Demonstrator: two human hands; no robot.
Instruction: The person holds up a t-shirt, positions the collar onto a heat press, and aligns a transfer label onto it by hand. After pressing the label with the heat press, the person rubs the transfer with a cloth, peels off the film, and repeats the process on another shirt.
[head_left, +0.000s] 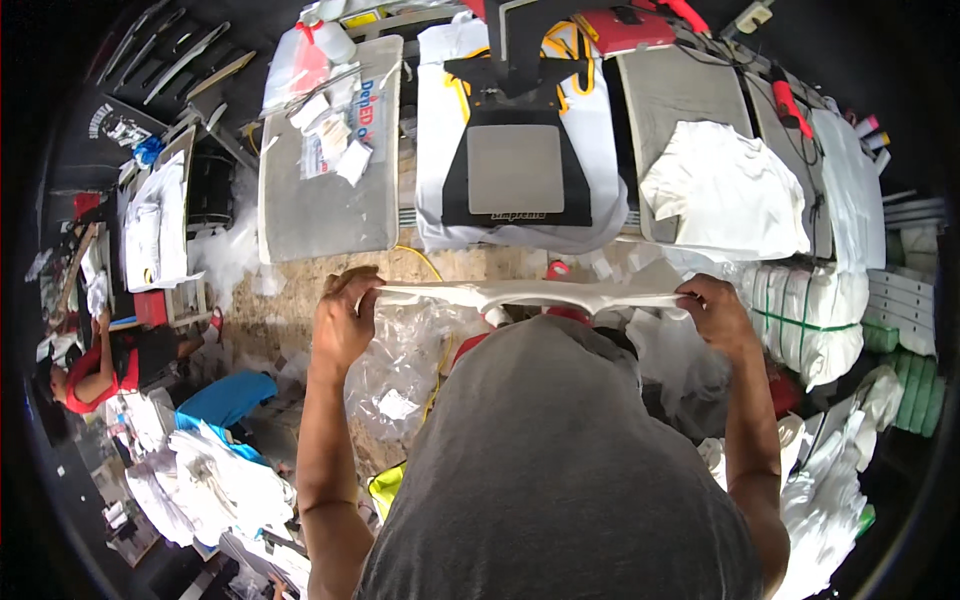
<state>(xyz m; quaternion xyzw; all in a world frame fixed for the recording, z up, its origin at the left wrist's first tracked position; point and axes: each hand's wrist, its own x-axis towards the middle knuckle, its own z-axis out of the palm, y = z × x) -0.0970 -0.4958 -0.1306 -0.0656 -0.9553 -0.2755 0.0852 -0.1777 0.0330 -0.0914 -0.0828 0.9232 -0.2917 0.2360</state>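
Note:
My left hand and my right hand are raised in front of my body, each pinching one end of a white T-shirt. The shirt is pulled taut between them and seen almost edge-on, with the curve of its neckline in the middle; the rest of it hangs out of sight. Beyond it stands a black printing platen with a grey pad. White cloth with black and yellow parts lies around and under that platen.
Another white T-shirt lies on the grey board at right. Plastic packets lie on the left grey board. Clear plastic bags litter the floor. A strapped white bale stands at right. Another person works at far left.

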